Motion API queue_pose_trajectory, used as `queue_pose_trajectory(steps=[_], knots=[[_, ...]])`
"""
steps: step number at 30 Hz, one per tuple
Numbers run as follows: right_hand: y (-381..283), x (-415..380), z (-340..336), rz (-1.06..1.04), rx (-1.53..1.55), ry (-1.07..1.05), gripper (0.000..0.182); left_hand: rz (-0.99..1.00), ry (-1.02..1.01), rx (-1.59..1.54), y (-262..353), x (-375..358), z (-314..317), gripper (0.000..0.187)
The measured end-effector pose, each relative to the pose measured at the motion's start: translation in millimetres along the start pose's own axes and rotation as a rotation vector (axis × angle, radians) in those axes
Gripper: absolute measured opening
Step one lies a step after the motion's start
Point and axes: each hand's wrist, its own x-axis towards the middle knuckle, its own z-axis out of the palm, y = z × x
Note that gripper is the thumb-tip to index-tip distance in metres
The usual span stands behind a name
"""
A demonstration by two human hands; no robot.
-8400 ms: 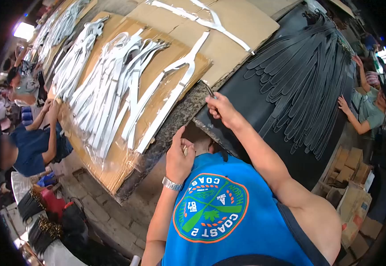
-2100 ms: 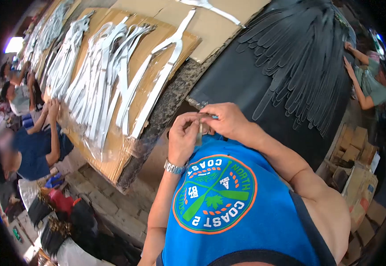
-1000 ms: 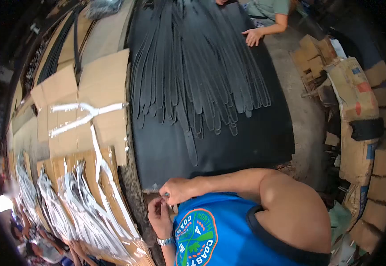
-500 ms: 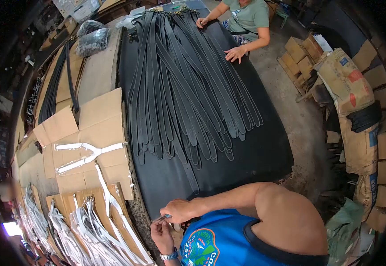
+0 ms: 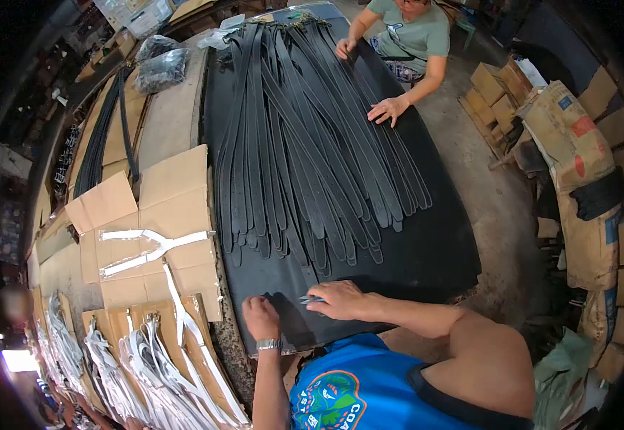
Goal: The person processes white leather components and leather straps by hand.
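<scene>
My right hand [image 5: 337, 299] is closed around small metal snips [image 5: 309, 299], the pointed blades sticking out to the left, just over the black table covering [image 5: 419, 276]. To its left, my left hand [image 5: 260, 317] rests on the covering with a watch on the wrist. Its fingers are curled, and what they hold, if anything, is hidden. Beyond both hands lie many black belts [image 5: 305, 158] in a fanned pile, tapered ends toward me and metal buckles [image 5: 290, 21] at the far end. One belt's tip runs down near the snips.
Across the table a person's hand [image 5: 389, 110] rests by the belts' right side. White elastic suspenders [image 5: 156, 251] lie on cardboard [image 5: 183, 183] at left, with more white straps [image 5: 150, 365] below. Plastic-wrapped bundles [image 5: 161, 68] sit at the back left. Sacks [image 5: 566, 136] and boxes [image 5: 495, 93] stand at right.
Both my hands have moved forward onto the black covering and apart, the right one carrying the snips. The co-worker's hands shifted slightly along the belts. The view has tilted a little.
</scene>
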Motion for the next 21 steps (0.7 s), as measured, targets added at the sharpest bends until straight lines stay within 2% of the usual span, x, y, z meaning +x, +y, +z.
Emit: queue_pose_trajectory(steps=[3,4,10,16,19,21], knots=[[11.9,-18.2,-4.7,0.052,-0.085,0.012,0.037,-0.094,-0.103,0.071,24.0,7.7,6.1,0.013],[15.2,-23.7,-5.6,0.06,-0.082,0.003,0.037,-0.092,0.009,0.074,26.3,10.6,13.2,0.01],[21.7,-43.5,-7.2,0.11,-0.083,-0.023,0.036,-0.288,-0.179,0.104,35.9,23.9,14.4,0.025],[27.2,-38.1,2.9,0.07,-0.11,0.031,0.031,-0.306,-0.172,0.032,40.4,21.3,-0.8,0.037],[24.3,-31.3,1.7,0.1,-0.117,0.019,0.03,-0.212,-0.021,-0.062,39.5,0.7,-20.4,0.043],[23.9,-26.9,2.4,0.076,-0.128,0.015,0.029,-0.158,-0.005,-0.066,23.5,-22.3,-34.5,0.046]])
